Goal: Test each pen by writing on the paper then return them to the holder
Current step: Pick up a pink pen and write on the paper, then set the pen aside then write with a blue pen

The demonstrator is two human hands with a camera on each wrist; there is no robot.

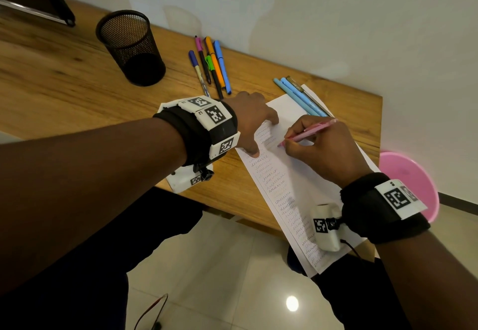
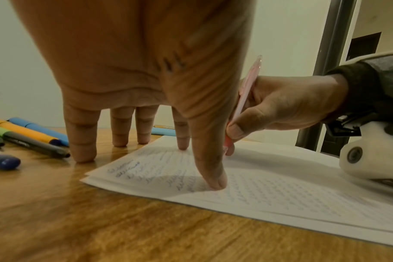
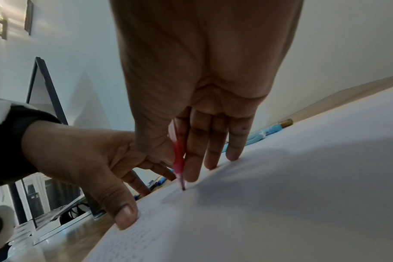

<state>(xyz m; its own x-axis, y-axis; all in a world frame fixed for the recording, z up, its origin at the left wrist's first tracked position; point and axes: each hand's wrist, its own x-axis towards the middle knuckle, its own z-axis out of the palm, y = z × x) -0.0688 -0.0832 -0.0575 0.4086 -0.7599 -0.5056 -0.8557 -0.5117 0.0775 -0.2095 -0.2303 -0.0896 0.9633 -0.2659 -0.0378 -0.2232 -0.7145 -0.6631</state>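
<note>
Step in hand: trial line with the pink pen (image 1: 309,133). To do it well, judged from the layout: keep the tip light and steady on a blank strip just right of the filled column of loops, write a short row only, and keep the sheet pinned so it does not creep toward the desk edge, which it overhangs nearest the person.

Near: paper (image 1: 305,187) lies aslant on the wooden desk (image 1: 77,91), its left margin filled with rows of looped test marks.

Right hand (image 1: 323,148): fingers curled round the pink pen in a writing grip, thumb and forefinger pinching low on the barrel. The right wrist view shows the tip touching the paper.

Left hand (image 1: 252,120): fingers straight and spread, holding nothing. Thumb and index tips press the paper's left part; the other fingertips rest on bare desk just beside the sheet.

Farther: three light blue pens (image 1: 300,95) lie across the paper's far corner. A group of coloured pens (image 1: 210,64) lies on the desk beyond the left hand.

Farthest: black mesh holder (image 1: 130,46) stands upright, well apart from the paper, no pens seen in it.
</note>
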